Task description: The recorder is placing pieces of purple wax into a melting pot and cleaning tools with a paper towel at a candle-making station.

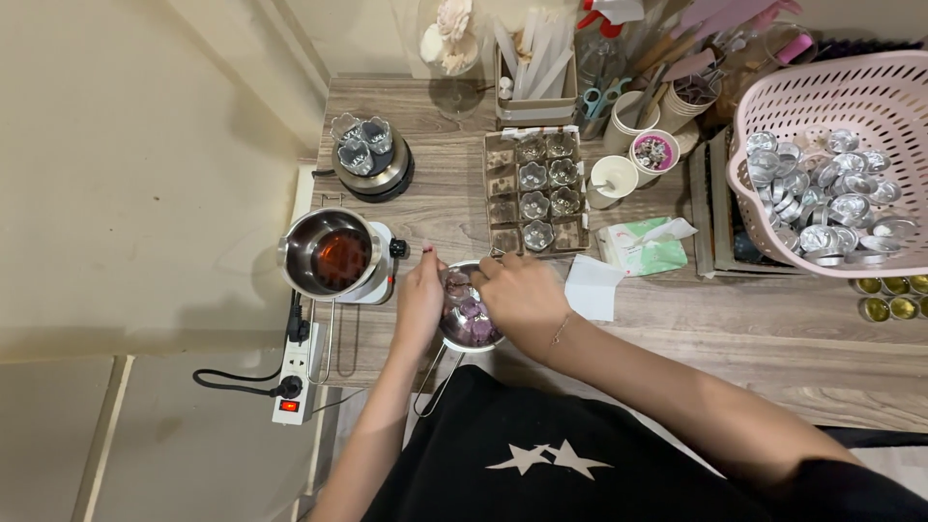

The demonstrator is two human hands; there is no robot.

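Small pot [471, 324] contents mostly hidden under both hands, perhaps purple pieces, basket [851, 92] cropped right.

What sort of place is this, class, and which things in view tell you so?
Probably a home candle-making bench. A metal pot sits on a small electric heater, a pink basket holds many small metal cups, and both hands, left hand and right hand, work over a small pitcher of purple pieces.

Small steel pot [471, 324] of purple pieces
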